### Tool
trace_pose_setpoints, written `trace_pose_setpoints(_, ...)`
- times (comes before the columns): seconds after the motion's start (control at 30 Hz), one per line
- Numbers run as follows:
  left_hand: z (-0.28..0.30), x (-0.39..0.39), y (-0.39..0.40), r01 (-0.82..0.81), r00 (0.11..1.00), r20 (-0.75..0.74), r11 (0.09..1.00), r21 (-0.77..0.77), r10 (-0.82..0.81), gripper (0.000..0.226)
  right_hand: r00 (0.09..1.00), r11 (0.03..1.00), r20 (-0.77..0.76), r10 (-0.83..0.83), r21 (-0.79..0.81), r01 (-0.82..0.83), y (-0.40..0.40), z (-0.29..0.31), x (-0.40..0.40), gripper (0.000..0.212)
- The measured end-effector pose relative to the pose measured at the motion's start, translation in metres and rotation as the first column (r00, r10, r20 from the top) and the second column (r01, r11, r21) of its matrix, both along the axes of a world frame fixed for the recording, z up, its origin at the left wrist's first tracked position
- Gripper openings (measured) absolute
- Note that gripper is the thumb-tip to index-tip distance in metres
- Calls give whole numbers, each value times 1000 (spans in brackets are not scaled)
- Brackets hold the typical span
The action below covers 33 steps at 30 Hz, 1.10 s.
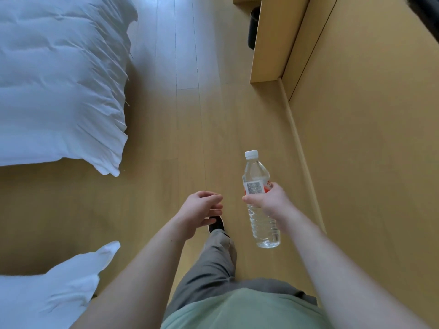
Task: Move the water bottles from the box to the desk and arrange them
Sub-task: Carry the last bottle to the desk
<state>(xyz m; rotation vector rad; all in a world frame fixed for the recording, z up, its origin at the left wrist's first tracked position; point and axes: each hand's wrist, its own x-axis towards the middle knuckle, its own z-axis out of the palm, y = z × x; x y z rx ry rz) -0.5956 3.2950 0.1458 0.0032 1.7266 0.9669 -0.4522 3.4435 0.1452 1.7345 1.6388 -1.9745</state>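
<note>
Fingers and thumb of the right hand wrap around the middle of a clear plastic water bottle with a white cap and a red-and-white label, so this grip holds the bottle upright, slightly tilted, in the air at centre right of the frame, above the pale wooden plank floor. The left hand hangs just left of it, at frame centre, with fingers loosely curled and nothing in them: a relaxed, unclosed grip. Below the hands, a leg in grey trousers reaches forward, ending in a dark shoe with a white sole, and a pale green shirt fills the bottom middle. A bed with a rumpled white duvet takes up the upper left, and a second white duvet corner lies at the lower left. Light wooden panelling runs down the right side, with a tan wooden cabinet side at the top and a black cylindrical bin just left of it.
</note>
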Motion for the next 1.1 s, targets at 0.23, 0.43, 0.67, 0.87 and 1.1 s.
trace_pose_setpoints(0.23,-3,-120,72,36,999,5,999,-10,-36,23,1000,1000,5,-23,3,23,68,9,-115,72)
trace_pose_setpoints(0.43,1,-186,136,53,997,48,999,-11,-53,27,999,999,-5,-38,19,38,126,18,-187,74)
trace_pose_setpoints(0.67,0,-261,216,48,998,34,999,-16,-47,27,1000,1000,-18,-18,-13,18,209,13,-264,74)
trace_pose_setpoints(0.87,3,-334,307,-7,1000,4,1000,-4,7,26,1000,1000,-24,14,-20,-14,312,7,-335,69)
trace_pose_setpoints(1.1,18,-413,415,-44,999,-29,999,1,44,26,996,996,-27,83,-30,-84,418,16,-421,68)
